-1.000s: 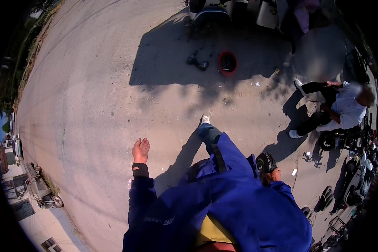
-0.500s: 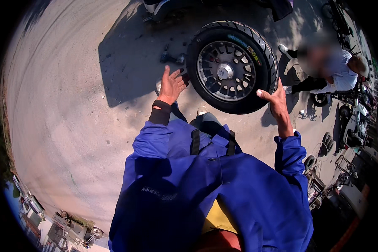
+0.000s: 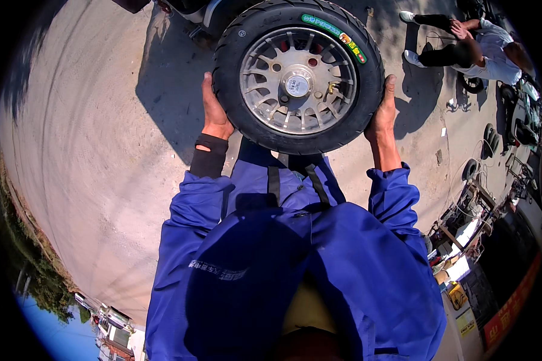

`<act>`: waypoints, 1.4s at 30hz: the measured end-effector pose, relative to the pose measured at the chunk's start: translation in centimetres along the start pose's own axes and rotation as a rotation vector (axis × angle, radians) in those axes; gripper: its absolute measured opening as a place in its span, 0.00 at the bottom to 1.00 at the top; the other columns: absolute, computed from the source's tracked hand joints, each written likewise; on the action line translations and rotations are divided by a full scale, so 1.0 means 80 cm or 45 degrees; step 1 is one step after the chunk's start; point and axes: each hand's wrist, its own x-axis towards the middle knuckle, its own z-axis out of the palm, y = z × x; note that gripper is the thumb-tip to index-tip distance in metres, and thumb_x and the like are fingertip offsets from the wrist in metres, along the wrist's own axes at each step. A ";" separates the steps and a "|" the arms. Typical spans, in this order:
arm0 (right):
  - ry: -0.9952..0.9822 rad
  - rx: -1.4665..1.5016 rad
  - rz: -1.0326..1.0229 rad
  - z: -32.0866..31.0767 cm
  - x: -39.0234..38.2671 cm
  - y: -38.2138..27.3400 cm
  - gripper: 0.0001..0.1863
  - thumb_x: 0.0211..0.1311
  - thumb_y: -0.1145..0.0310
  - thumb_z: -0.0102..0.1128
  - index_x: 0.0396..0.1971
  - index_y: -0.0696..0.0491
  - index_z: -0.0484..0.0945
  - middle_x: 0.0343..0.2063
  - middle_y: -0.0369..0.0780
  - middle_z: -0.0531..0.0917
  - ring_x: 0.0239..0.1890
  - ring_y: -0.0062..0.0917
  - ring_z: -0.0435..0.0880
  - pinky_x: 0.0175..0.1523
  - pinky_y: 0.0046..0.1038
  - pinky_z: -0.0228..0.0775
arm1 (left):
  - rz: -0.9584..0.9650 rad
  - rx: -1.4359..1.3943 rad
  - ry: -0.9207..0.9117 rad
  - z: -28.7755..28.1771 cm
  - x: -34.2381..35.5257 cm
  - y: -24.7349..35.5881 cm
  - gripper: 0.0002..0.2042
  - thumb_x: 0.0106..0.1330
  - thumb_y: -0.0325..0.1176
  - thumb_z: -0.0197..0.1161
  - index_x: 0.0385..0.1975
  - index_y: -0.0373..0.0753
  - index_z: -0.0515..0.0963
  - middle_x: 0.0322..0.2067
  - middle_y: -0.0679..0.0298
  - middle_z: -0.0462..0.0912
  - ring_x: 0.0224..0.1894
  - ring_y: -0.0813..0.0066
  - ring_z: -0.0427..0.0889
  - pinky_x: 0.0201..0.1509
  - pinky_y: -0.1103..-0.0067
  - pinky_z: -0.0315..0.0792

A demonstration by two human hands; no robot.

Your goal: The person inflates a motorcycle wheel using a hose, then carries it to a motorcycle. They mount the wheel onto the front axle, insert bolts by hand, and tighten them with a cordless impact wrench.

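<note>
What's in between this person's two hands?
A black-tyred, silvery-spoked wheel fills the stretch between the left hand and the right hand, held from both sides, as the head view shows.

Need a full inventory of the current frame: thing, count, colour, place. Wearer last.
wheel: 1, black tyre, silver-grey rim, between both hands
sticker: 1, green, yellow and red, tyre sidewall
vehicle: 1, dark, partly cropped, top edge
other person: 1, white top, black trousers, upper right
two-wheelers: several, uncountable, mixed colours, right
loose tyres: a few, black, right ground
banner: 1, red, lower right
trees: uncountable, green, lower left
ground: 1, grey-brown, throughout
jacket: 1, blue, on wearer
wristband: 1, black, left wrist
left hand: 1, bare, wheel's left side
right hand: 1, bare, wheel's right side
</note>
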 end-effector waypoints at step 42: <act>-0.140 -1.802 -0.472 -0.266 0.121 0.472 0.38 0.41 0.73 0.74 0.59 0.58 0.74 0.51 0.46 0.77 0.57 0.44 0.76 0.61 0.44 0.67 | 0.631 2.460 -1.419 -0.104 0.210 -0.499 0.46 0.46 0.33 0.77 0.71 0.37 0.65 0.70 0.51 0.68 0.75 0.50 0.63 0.79 0.55 0.56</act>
